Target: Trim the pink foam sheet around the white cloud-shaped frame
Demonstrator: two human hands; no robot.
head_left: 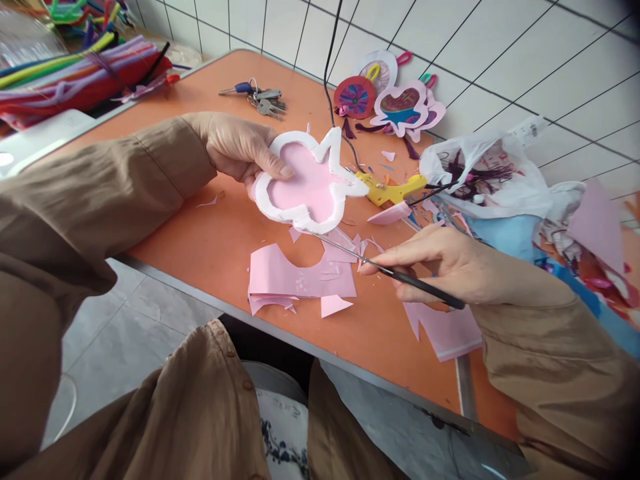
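Note:
My left hand [240, 148] is closed on the left edge of a pink paper cutout [307, 180] with a thick white foam-like rim. Its outline is rounded at the left and pointed at the right, and my thumb lies on the pink face. In my right hand [440, 260] is a pair of scissors [415, 285], seen edge-on, with dark handles. Their thin metal blades reach left to the lower edge of the cutout. Below lie cut pink paper scraps [305, 275] on the orange table [200, 230].
A yellow glue gun [393, 191] with a black cord lies behind my right hand. Keys [265, 100] and finished paper ornaments [400, 107] lie farther back. Plastic bags [500, 167] and scraps crowd the right. Coloured pipe cleaners [80, 80] lie at the far left.

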